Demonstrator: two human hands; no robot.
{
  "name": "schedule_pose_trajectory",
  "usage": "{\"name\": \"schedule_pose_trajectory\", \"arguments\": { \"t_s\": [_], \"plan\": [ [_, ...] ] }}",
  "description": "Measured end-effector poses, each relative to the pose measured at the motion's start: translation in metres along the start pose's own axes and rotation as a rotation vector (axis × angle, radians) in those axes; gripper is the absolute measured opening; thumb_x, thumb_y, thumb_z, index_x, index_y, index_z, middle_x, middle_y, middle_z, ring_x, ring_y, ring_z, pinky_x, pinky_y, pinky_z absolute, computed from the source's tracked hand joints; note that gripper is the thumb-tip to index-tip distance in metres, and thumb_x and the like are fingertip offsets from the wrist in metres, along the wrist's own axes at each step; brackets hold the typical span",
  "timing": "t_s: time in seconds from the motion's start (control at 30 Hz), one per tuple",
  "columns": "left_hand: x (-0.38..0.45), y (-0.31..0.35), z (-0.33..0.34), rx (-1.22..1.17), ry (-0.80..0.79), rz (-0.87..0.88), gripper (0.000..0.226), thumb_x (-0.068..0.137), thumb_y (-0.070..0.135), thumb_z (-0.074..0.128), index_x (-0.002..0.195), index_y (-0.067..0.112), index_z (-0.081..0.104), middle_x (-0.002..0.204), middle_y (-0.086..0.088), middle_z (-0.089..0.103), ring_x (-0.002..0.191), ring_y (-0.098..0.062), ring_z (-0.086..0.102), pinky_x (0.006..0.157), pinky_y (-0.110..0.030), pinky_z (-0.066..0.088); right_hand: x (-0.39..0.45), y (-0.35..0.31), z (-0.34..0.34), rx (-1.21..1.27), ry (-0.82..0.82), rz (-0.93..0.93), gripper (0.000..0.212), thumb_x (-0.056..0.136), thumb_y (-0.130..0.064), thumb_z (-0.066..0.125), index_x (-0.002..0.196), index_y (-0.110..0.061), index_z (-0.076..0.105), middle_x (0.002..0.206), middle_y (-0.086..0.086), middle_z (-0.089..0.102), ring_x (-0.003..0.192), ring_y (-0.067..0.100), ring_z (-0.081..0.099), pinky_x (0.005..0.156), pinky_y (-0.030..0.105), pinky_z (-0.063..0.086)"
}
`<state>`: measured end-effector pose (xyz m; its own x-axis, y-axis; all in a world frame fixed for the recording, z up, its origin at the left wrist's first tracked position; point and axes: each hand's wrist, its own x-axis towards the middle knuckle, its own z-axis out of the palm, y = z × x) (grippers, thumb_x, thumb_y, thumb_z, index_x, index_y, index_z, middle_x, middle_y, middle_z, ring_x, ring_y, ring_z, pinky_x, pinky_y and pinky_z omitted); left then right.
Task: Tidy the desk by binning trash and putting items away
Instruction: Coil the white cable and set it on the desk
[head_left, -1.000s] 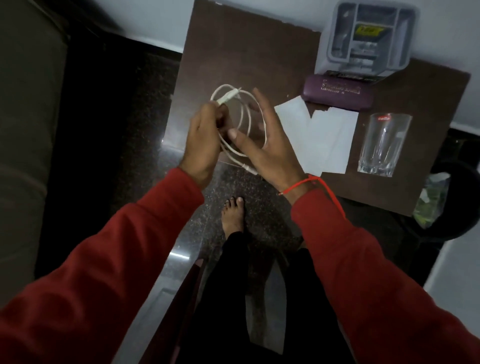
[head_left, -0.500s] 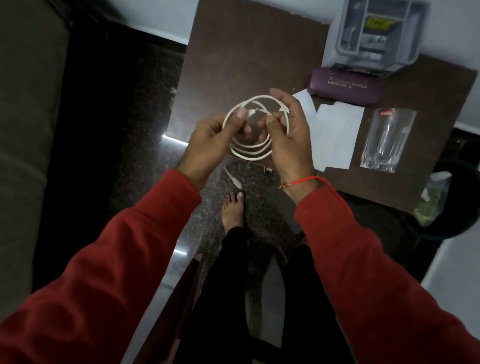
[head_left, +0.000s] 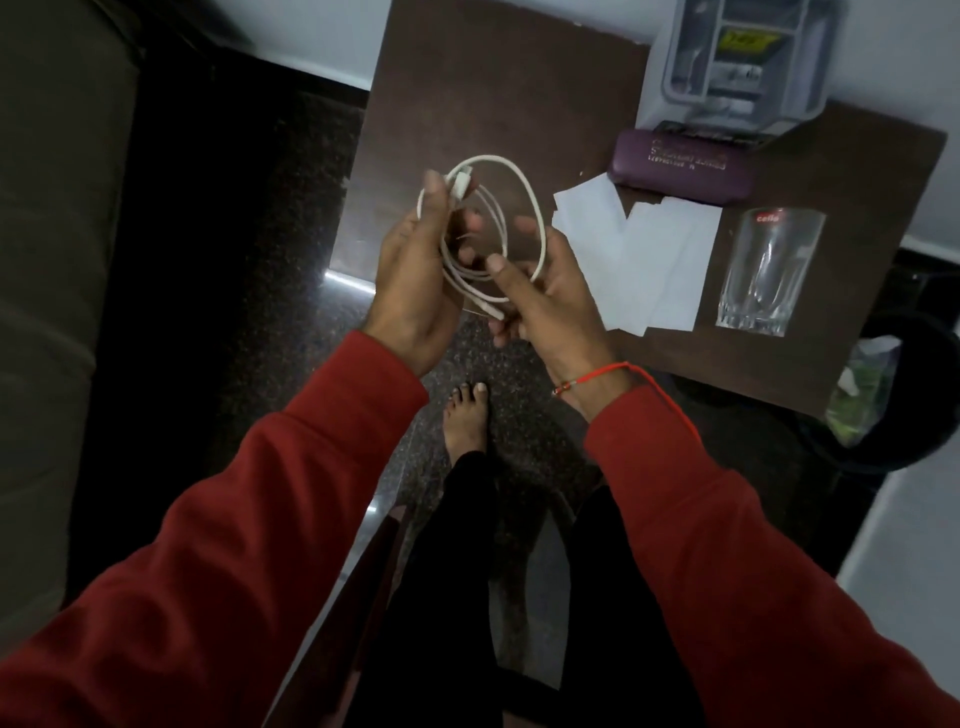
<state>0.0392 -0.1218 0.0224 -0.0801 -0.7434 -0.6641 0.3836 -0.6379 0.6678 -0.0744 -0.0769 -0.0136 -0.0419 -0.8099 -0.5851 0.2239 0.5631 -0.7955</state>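
Observation:
A white cable (head_left: 530, 192) is wound into a loop and held over the front left edge of the brown desk (head_left: 498, 98). My left hand (head_left: 415, 280) pinches the loop's left side, thumb near a plug at the top. My right hand (head_left: 550, 301) grips the loop's lower right, with the other plug poking out below my thumb. White paper sheets (head_left: 644, 254) lie flat on the desk to the right of my hands. A clear drinking glass (head_left: 763, 270) stands right of the papers. A purple case (head_left: 680, 166) lies behind them.
A grey plastic organiser (head_left: 743, 67) with compartments stands at the desk's back, by the wall. A dark bin (head_left: 904, 405) with a bag and scraps sits on the floor right of the desk. A sofa (head_left: 57, 312) fills the left. My bare foot (head_left: 467, 421) is below my hands.
The coil has widened and both hands shifted grip: the left thumb now sits by the top plug, the right hand holds the lower right. The hands dropped slightly toward me.

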Motion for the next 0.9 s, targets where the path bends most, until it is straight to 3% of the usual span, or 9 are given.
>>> {"name": "schedule_pose_trajectory", "arguments": {
  "t_s": [0.2, 0.33, 0.4, 0.53, 0.63, 0.67, 0.77, 0.8, 0.9],
  "plan": [
    [0.004, -0.002, -0.007, 0.171, 0.118, 0.133, 0.046, 0.114, 0.035, 0.032, 0.119, 0.008, 0.069, 0.104, -0.002, 0.075, 0.092, -0.013, 0.071, 0.069, -0.019, 0.055, 0.001, 0.001, -0.015, -0.063, 0.195, -0.064, 0.023, 0.104, -0.013, 0.044, 0.107, -0.023, 0.065, 0.098, -0.001, 0.067, 0.081, 0.015, 0.059, 0.071, 0.032, 0.05],
    [0.01, 0.002, -0.026, 0.24, 0.262, 0.141, 0.05, 0.112, 0.046, 0.032, 0.119, 0.014, 0.07, 0.105, -0.003, 0.077, 0.09, -0.023, 0.071, 0.071, -0.028, 0.052, -0.006, -0.013, -0.032, 0.405, 0.077, -0.106, 0.022, 0.104, -0.006, 0.041, 0.115, -0.003, 0.06, 0.069, 0.007, 0.051, 0.058, 0.017, 0.047, 0.066, 0.032, 0.052],
    [0.011, 0.001, -0.029, 0.267, 0.34, 0.152, 0.053, 0.112, 0.045, 0.031, 0.122, 0.01, 0.07, 0.103, -0.005, 0.077, 0.089, -0.022, 0.071, 0.075, -0.029, 0.054, -0.01, -0.017, -0.036, 0.414, 0.051, -0.096, 0.024, 0.101, -0.008, 0.044, 0.118, 0.0, 0.059, 0.063, 0.003, 0.04, 0.05, 0.012, 0.033, 0.059, 0.031, 0.046],
    [0.002, 0.0, -0.026, 0.573, 0.423, 0.307, 0.044, 0.112, 0.037, 0.039, 0.124, 0.009, 0.071, 0.117, 0.002, 0.076, 0.111, 0.0, 0.068, 0.102, -0.019, 0.051, -0.016, -0.028, -0.034, 0.255, 0.146, -0.098, 0.038, 0.101, -0.033, 0.049, 0.104, -0.004, 0.073, 0.062, 0.001, 0.049, 0.047, 0.011, 0.033, 0.053, 0.027, 0.033],
    [-0.007, 0.008, -0.027, 0.936, 0.36, 0.383, 0.042, 0.113, 0.036, 0.037, 0.116, 0.011, 0.07, 0.092, 0.02, 0.063, 0.081, 0.015, 0.058, 0.079, -0.014, 0.048, -0.016, -0.033, -0.03, -0.146, 0.301, -0.195, 0.054, 0.102, -0.034, 0.055, 0.065, 0.003, 0.07, 0.049, -0.005, 0.054, 0.045, 0.003, 0.046, 0.053, 0.018, 0.039],
    [-0.009, 0.009, -0.028, 1.062, 0.324, 0.4, 0.041, 0.113, 0.034, 0.037, 0.12, 0.009, 0.069, 0.105, 0.019, 0.062, 0.091, 0.013, 0.057, 0.082, -0.009, 0.045, -0.016, -0.032, -0.03, -0.291, 0.328, -0.242, 0.052, 0.1, -0.032, 0.059, 0.061, 0.0, 0.069, 0.051, -0.004, 0.058, 0.048, 0.002, 0.048, 0.057, 0.018, 0.04],
    [-0.014, 0.013, -0.037, 1.28, 0.267, 0.504, 0.041, 0.112, 0.032, 0.041, 0.142, 0.013, 0.061, 0.145, -0.01, 0.051, 0.129, -0.011, 0.05, 0.091, 0.01, 0.025, -0.012, -0.026, -0.029, -0.514, 0.322, -0.343, 0.019, 0.091, -0.03, 0.069, 0.08, -0.014, 0.071, 0.081, -0.001, 0.067, 0.06, -0.001, 0.049, 0.063, 0.016, 0.039],
    [-0.015, 0.014, -0.038, 1.325, 0.235, 0.536, 0.04, 0.111, 0.033, 0.043, 0.139, 0.014, 0.063, 0.137, -0.011, 0.054, 0.12, -0.012, 0.052, 0.092, 0.004, 0.031, -0.013, -0.027, -0.027, -0.547, 0.281, -0.38, 0.013, 0.089, -0.028, 0.071, 0.097, -0.018, 0.07, 0.093, -0.003, 0.065, 0.067, -0.002, 0.052, 0.067, 0.016, 0.041],
    [-0.023, 0.02, -0.032, 1.402, -0.039, 0.556, 0.035, 0.11, 0.036, 0.045, 0.119, 0.014, 0.072, 0.104, -0.001, 0.065, 0.092, -0.006, 0.057, 0.083, -0.019, 0.044, -0.013, -0.028, -0.023, -0.695, 0.138, -0.501, 0.052, 0.089, -0.027, 0.068, 0.139, -0.028, 0.053, 0.132, -0.004, 0.051, 0.113, 0.008, 0.055, 0.088, 0.02, 0.046]
  ]
}}
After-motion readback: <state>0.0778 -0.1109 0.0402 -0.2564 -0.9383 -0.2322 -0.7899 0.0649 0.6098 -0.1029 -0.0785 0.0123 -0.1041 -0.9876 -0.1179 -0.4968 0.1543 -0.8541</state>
